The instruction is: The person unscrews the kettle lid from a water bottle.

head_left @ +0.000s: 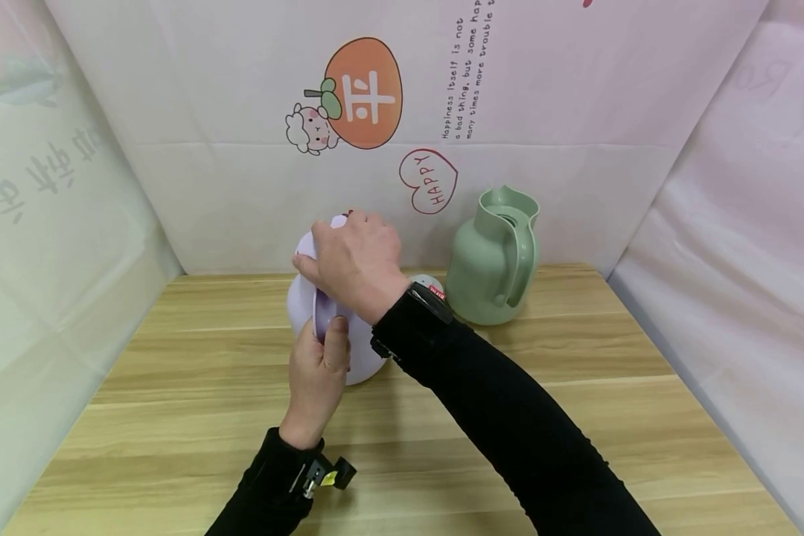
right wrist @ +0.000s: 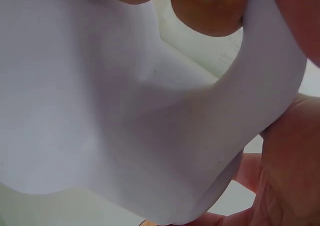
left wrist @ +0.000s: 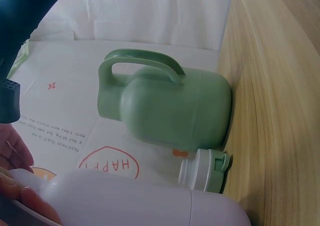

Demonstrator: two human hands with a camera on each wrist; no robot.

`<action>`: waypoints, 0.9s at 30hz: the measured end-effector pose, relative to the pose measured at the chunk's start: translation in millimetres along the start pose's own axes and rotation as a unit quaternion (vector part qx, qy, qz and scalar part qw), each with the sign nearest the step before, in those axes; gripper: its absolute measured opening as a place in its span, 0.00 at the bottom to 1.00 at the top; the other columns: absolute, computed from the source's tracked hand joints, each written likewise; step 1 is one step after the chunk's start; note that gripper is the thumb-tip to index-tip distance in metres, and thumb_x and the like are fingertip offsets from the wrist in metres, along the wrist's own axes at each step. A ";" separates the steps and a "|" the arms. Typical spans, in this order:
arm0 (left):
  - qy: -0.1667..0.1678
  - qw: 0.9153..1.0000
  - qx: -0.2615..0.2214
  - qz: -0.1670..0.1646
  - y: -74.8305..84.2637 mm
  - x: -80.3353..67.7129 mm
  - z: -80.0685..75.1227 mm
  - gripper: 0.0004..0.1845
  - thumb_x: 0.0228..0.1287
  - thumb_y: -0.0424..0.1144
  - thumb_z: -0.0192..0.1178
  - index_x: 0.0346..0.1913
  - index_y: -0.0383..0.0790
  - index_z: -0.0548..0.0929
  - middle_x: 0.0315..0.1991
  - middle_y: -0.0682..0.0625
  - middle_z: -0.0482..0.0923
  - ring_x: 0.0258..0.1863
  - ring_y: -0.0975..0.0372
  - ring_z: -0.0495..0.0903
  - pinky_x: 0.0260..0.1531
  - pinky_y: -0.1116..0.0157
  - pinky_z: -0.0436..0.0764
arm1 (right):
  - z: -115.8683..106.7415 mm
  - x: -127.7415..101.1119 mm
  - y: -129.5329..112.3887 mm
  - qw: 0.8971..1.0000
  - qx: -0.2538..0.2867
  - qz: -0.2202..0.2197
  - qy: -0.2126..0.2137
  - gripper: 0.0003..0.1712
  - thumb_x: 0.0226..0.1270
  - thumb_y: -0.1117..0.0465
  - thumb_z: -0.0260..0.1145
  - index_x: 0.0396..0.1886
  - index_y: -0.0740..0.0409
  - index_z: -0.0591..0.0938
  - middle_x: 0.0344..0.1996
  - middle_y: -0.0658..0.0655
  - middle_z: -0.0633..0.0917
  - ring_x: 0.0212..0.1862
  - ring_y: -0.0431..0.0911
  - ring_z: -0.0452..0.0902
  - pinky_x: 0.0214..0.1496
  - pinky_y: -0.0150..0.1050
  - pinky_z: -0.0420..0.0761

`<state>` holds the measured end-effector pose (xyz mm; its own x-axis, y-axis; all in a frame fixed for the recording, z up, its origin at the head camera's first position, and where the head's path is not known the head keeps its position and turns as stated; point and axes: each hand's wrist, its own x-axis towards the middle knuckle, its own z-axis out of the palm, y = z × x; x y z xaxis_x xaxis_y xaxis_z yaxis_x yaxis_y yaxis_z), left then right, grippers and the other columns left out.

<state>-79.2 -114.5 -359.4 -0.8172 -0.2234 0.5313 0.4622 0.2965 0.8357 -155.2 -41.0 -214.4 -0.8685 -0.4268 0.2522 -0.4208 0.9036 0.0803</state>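
Observation:
A pale lilac jug (head_left: 303,301) stands on the wooden table (head_left: 174,417) near the back wall. My left hand (head_left: 320,366) grips its handle (head_left: 322,313) from the near side, thumb along it. My right hand (head_left: 351,260) lies over the jug's top with its fingers curled round the lid area, which is hidden beneath it. In the right wrist view the lilac jug (right wrist: 125,110) fills the frame, with fingers (right wrist: 210,10) pressed on it. The left wrist view shows the lilac jug (left wrist: 145,201) at the bottom edge.
A green jug (head_left: 497,257) without a lid stands to the right of the lilac one; it shows as the green jug (left wrist: 170,105) from the left wrist. A white and green lid (left wrist: 205,170) lies on the table between the jugs. White printed sheets wall three sides.

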 end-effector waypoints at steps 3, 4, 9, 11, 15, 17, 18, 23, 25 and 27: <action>0.000 1.000 0.002 0.001 0.0 0.0 0.1 0.16 0.83 0.40 0.50 0.30 0.42 0.71 0.17 0.54 0.68 0.15 0.62 0.70 0.17 0.65 0.70 | 0.9 0.8 1.8 1.000 0.015 -0.005 0.004 0.25 0.75 0.30 0.50 0.51 0.39 0.81 0.41 0.57 0.82 0.42 0.54 0.78 0.35 0.48 0.80; 0.000 1.000 0.002 0.001 -0.1 0.0 0.1 0.16 0.83 0.41 0.50 0.30 0.42 0.71 0.17 0.54 0.68 0.15 0.62 0.70 0.17 0.65 0.70 | 1.4 1.0 2.5 1.000 0.019 -0.008 0.005 0.24 0.75 0.31 0.51 0.51 0.39 0.81 0.40 0.57 0.81 0.41 0.54 0.77 0.35 0.48 0.80; 0.001 1.000 0.005 0.004 -1.1 0.2 0.1 0.17 0.83 0.41 0.50 0.30 0.42 0.71 0.17 0.54 0.68 0.14 0.62 0.69 0.16 0.64 0.69 | 3.2 0.9 6.6 0.999 0.046 -0.025 0.010 0.20 0.74 0.36 0.53 0.52 0.38 0.81 0.40 0.57 0.80 0.41 0.53 0.74 0.35 0.47 0.78; 0.003 1.000 0.007 0.005 -1.9 0.2 0.2 0.17 0.83 0.41 0.50 0.30 0.42 0.71 0.17 0.54 0.68 0.14 0.62 0.69 0.16 0.64 0.69 | 4.0 0.9 8.3 0.998 0.057 -0.030 0.011 0.20 0.72 0.36 0.54 0.54 0.37 0.81 0.40 0.57 0.80 0.41 0.53 0.73 0.36 0.46 0.78; 0.007 1.000 0.008 0.004 -1.9 0.2 0.2 0.17 0.83 0.41 0.51 0.30 0.42 0.72 0.17 0.54 0.69 0.14 0.63 0.70 0.16 0.64 0.69 | 5.7 1.6 11.5 0.996 0.075 -0.041 0.016 0.22 0.70 0.37 0.56 0.59 0.35 0.80 0.42 0.55 0.80 0.41 0.52 0.73 0.38 0.45 0.77; 0.008 1.000 0.007 0.001 -1.5 0.1 0.1 0.17 0.83 0.41 0.51 0.30 0.41 0.72 0.17 0.54 0.69 0.15 0.63 0.70 0.16 0.64 0.69 | 6.4 2.3 12.8 0.995 0.081 -0.047 0.016 0.24 0.69 0.38 0.57 0.61 0.34 0.80 0.44 0.54 0.81 0.42 0.51 0.73 0.39 0.45 0.77; 0.009 1.000 0.006 0.000 -1.1 0.1 0.1 0.17 0.83 0.42 0.51 0.30 0.41 0.72 0.17 0.54 0.69 0.15 0.63 0.70 0.17 0.64 0.69 | 6.6 2.7 13.3 0.995 0.083 -0.051 0.016 0.24 0.69 0.38 0.57 0.62 0.34 0.80 0.45 0.54 0.82 0.42 0.51 0.73 0.40 0.45 0.77; 0.011 1.000 0.009 -0.007 -0.2 -0.2 -0.2 0.18 0.83 0.42 0.51 0.29 0.41 0.71 0.17 0.54 0.69 0.15 0.63 0.70 0.17 0.64 0.69 | 7.5 4.6 16.2 0.993 0.100 -0.065 0.007 0.26 0.68 0.40 0.58 0.65 0.33 0.79 0.49 0.51 0.83 0.47 0.50 0.75 0.45 0.45 0.77; 0.010 1.000 0.008 -0.008 0.0 -0.2 -0.4 0.18 0.83 0.42 0.51 0.29 0.41 0.72 0.17 0.54 0.69 0.15 0.63 0.70 0.17 0.64 0.69 | 7.5 5.0 17.3 0.992 0.108 -0.069 0.004 0.26 0.68 0.40 0.58 0.64 0.33 0.79 0.51 0.50 0.83 0.50 0.49 0.75 0.48 0.44 0.77; 0.009 1.000 0.007 -0.009 0.1 -0.3 -0.5 0.18 0.83 0.42 0.51 0.29 0.41 0.72 0.17 0.54 0.69 0.15 0.63 0.70 0.17 0.64 0.69 | 7.3 5.3 18.4 0.991 0.113 -0.074 0.001 0.25 0.67 0.41 0.58 0.64 0.33 0.79 0.53 0.49 0.83 0.51 0.49 0.76 0.51 0.44 0.77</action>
<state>-78.8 -114.9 -359.5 -0.8190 -0.2462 0.5182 0.4418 0.3055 0.8435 -169.4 -26.8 -218.7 -0.7920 -0.5542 0.2562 -0.5922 0.7993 -0.1017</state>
